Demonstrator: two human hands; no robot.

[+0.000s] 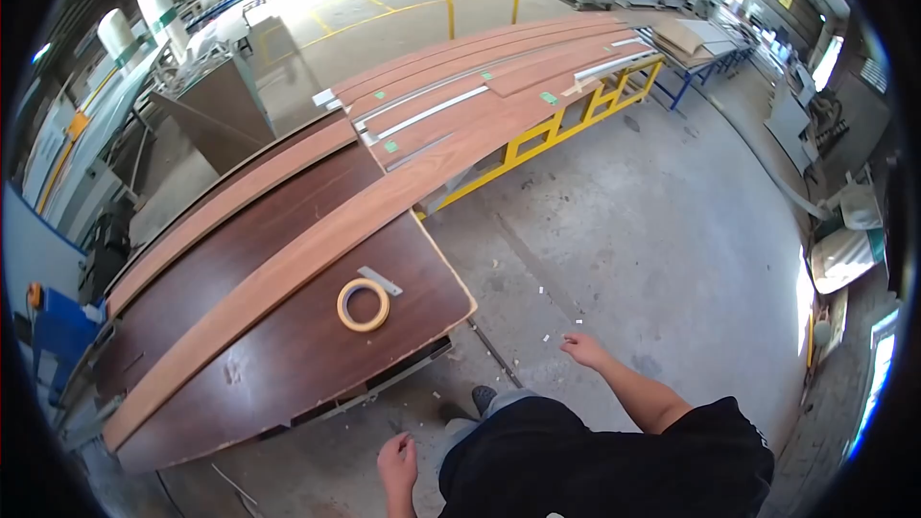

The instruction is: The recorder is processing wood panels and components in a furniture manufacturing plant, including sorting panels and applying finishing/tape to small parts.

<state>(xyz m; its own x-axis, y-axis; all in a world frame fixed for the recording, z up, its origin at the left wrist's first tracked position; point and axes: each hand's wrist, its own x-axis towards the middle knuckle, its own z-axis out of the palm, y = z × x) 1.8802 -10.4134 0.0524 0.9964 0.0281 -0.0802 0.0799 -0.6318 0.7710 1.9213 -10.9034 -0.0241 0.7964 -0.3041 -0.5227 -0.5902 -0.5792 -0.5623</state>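
Observation:
My left hand [397, 463] hangs low beside my body, off the near edge of the dark brown tabletop [317, 369]. Its fingers are loosely curled and I see nothing in them. Out over the concrete floor, to the right of the tabletop, is my right hand [585, 351], its fingers loosely bent and apart, with nothing visible in it. Neither hand touches anything. On the tabletop lie a roll of yellowish masking tape [383, 315] and a small grey metal plate [381, 280] partly behind it. A long reddish-brown wooden board [278, 273] runs lengthwise across the tabletop.
Beyond, more wooden boards [422, 50], pale strips [427, 111] and green pieces [548, 98] lie on a yellow-framed bench [537, 142]. A second long board [240, 170] lies along the tabletop's far side. Small white scraps [547, 338] dot the floor. A blue-legged table [686, 72] stands at far right.

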